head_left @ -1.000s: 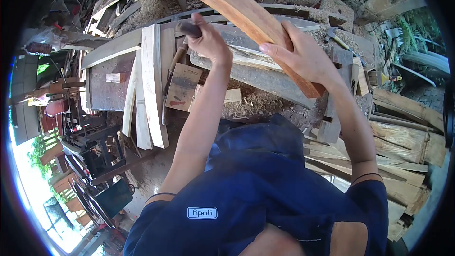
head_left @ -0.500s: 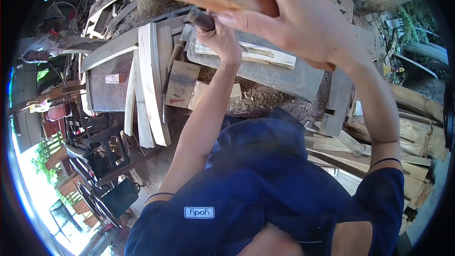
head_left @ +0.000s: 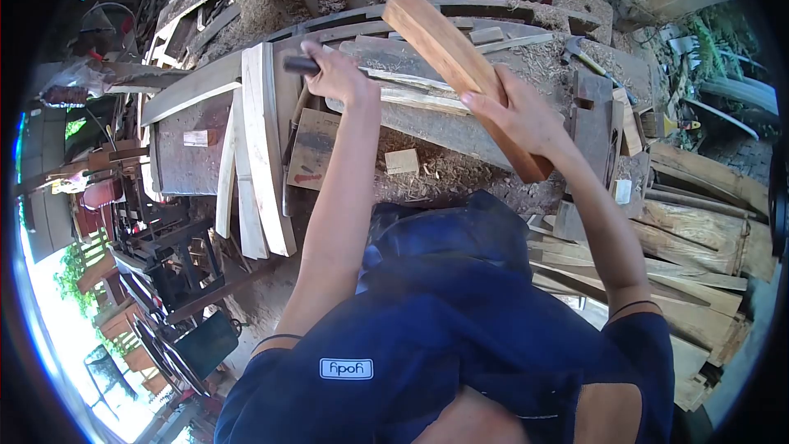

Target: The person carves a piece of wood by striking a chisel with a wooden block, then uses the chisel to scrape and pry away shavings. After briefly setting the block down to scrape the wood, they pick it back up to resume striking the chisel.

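Note:
My right hand (head_left: 518, 119) grips a long, slightly curved reddish-brown wooden piece (head_left: 436, 33), which slants up and away over the workbench. My left hand (head_left: 337, 74) is closed on the dark handle of a tool (head_left: 297, 64); the tool's working end is hidden behind the hand. Both hands are above a thick grey plank (head_left: 460, 138) that lies across the bench amid sawdust and shavings.
Pale curved staves (head_left: 263, 140) lean at the bench's left side. A small wooden block (head_left: 402, 161) lies in the sawdust. A hammer (head_left: 585, 59) rests at the back right. Rough planks (head_left: 699, 238) are stacked to the right, and dark metal frames (head_left: 164, 255) stand at lower left.
Half a second ago the wooden piece was lifted close to the camera; my right hand has lowered it back over the bench. My left hand with the tool shifted a little left.

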